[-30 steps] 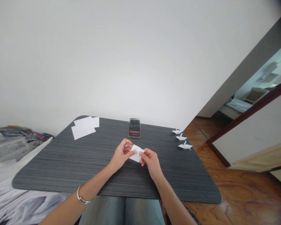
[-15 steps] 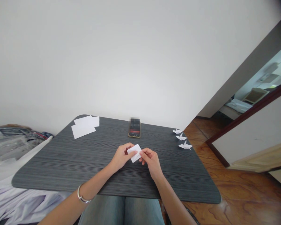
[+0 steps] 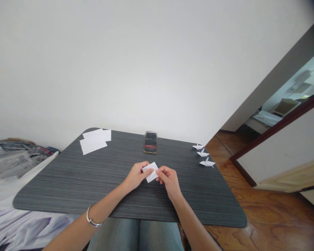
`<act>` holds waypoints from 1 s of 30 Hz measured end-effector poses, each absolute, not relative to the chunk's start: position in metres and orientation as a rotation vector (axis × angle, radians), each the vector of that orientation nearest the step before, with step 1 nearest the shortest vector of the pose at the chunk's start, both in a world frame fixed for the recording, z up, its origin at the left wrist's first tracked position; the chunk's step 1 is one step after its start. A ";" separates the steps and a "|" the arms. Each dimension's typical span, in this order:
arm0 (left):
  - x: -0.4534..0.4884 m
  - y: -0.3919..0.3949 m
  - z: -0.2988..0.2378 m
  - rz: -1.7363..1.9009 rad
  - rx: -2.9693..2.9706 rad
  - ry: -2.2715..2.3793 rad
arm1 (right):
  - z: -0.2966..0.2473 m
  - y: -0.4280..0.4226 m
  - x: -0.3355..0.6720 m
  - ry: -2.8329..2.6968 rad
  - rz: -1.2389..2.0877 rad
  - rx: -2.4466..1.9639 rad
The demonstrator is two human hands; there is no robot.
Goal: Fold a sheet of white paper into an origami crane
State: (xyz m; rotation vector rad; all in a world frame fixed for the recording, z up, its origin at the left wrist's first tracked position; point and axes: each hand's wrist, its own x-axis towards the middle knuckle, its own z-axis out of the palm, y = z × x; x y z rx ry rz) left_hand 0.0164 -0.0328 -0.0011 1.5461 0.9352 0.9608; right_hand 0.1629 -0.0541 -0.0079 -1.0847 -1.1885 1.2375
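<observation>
A small folded square of white paper [image 3: 152, 174] is held just above the dark table, tilted so that one corner points up. My left hand [image 3: 136, 176] grips it from the left, the thumb lying across its face and the fingers behind. On the other side, my right hand [image 3: 169, 178] pinches the paper's right corner between thumb and fingers. Fine creases in the paper are too faint to make out. Three folded paper cranes stand in a row at the table's right edge, the nearest crane [image 3: 207, 163] lowest in view.
White paper sheets [image 3: 93, 144] lie overlapping at the table's back left. A phone [image 3: 150, 143] rests near the back edge, against a white wall [image 3: 146, 69]. The dark grained table [image 3: 75, 184] has rounded corners. Cloth and plastic-wrapped items [image 3: 18, 164] are piled at the left.
The folded paper has shifted very slightly downward between my hands. Both hands keep their hold and almost their same place.
</observation>
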 end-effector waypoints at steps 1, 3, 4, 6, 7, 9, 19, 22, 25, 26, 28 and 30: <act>0.017 -0.033 -0.001 0.961 1.541 0.934 | -0.008 -0.054 0.163 -1.191 1.235 -1.089; 0.017 -0.033 -0.001 0.962 1.529 0.931 | -0.008 -0.054 0.162 -1.189 1.231 -1.097; 0.018 -0.033 -0.001 0.960 1.523 0.930 | -0.008 -0.054 0.162 -1.183 1.229 -1.103; 0.018 -0.033 -0.002 0.933 1.521 0.926 | -0.009 -0.054 0.162 -1.162 1.226 -1.114; 0.018 -0.033 -0.002 0.905 1.530 0.926 | -0.009 -0.053 0.162 -1.150 1.226 -1.117; 0.019 -0.033 -0.003 0.839 1.553 0.941 | -0.010 -0.053 0.162 -1.130 1.228 -1.122; 0.021 -0.031 -0.006 0.751 1.433 0.912 | -0.013 -0.053 0.162 -1.106 1.214 -1.117; 0.020 -0.031 -0.007 0.742 1.415 0.919 | -0.014 -0.053 0.161 -1.106 1.225 -1.115; 0.019 -0.030 -0.006 0.764 1.413 0.909 | -0.013 -0.053 0.161 -1.121 1.239 -1.128; 0.019 -0.030 -0.006 0.770 1.412 0.907 | -0.012 -0.053 0.161 -1.132 1.244 -1.132; 0.018 -0.030 -0.006 0.768 1.404 0.900 | -0.010 -0.054 0.161 -1.156 1.255 -1.131; 0.017 -0.030 -0.005 0.760 1.391 0.890 | -0.010 -0.054 0.162 -1.180 1.264 -1.118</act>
